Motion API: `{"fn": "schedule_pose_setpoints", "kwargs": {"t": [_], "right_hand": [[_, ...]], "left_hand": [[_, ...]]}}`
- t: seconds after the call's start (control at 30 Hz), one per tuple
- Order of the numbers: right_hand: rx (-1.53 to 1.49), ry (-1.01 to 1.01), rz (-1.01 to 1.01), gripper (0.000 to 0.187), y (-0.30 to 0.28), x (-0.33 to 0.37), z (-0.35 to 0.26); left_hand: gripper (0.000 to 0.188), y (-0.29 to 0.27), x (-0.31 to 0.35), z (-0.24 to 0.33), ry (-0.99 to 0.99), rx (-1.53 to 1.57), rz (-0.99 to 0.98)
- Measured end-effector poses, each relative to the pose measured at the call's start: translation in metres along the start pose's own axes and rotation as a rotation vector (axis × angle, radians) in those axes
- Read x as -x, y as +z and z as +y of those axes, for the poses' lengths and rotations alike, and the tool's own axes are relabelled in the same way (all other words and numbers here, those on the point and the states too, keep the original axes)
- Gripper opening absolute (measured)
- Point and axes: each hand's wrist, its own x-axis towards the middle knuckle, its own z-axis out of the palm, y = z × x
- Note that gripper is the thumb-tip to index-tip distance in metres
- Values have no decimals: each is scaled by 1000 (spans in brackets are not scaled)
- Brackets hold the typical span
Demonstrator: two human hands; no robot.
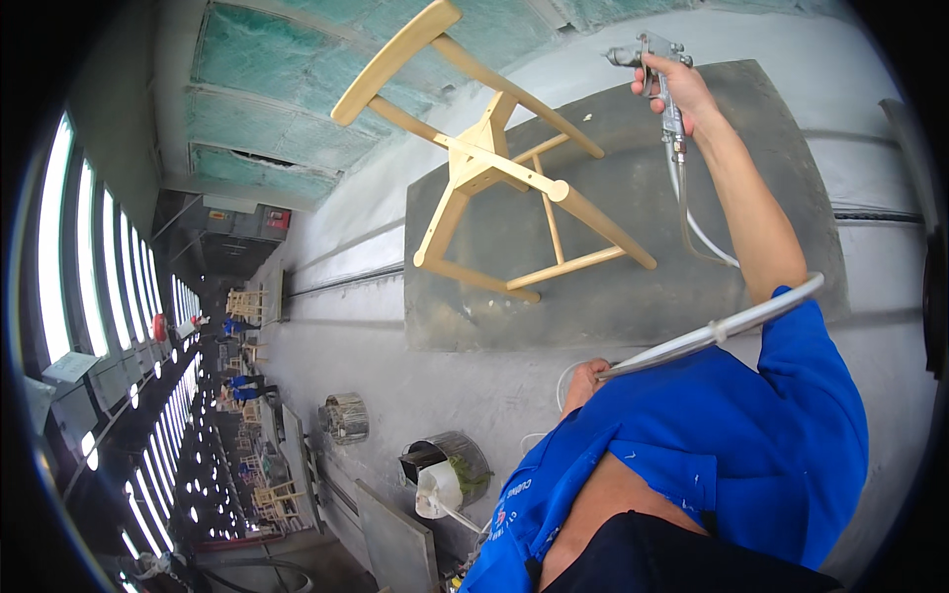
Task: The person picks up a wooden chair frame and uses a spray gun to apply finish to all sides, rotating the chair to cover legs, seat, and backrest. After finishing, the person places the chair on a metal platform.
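My right hand (680,94) is stretched out and shut on a metal spray gun (654,51), whose nozzle points toward a bare wooden chair (494,163). The chair stands on a dark grey square board (692,287), a short gap from the gun. White and clear hoses (712,334) run from the gun back along my arm. My left hand (585,381) is closed on these hoses close to my blue shirt. The whole view is tilted sideways.
Two metal buckets (344,417) (450,465) stand on the grey floor behind me, one beside a white cup. A long row of windows (99,287) runs down the left. Far off are people in blue (237,326) and more wooden chairs (247,301).
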Motion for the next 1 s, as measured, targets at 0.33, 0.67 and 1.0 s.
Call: {"fn": "schedule_pose_setpoints", "kwargs": {"t": [0.33, 0.67, 1.0], "right_hand": [[-132, 14, -389, 27, 86, -58, 10], [-169, 29, -294, 25, 28, -44, 43], [97, 61, 168, 26, -63, 12, 149]], "left_hand": [[27, 4, 19, -7, 98, 76, 176], [38, 0, 28, -28, -28, 307, 168], [31, -24, 43, -35, -121, -28, 161]]}}
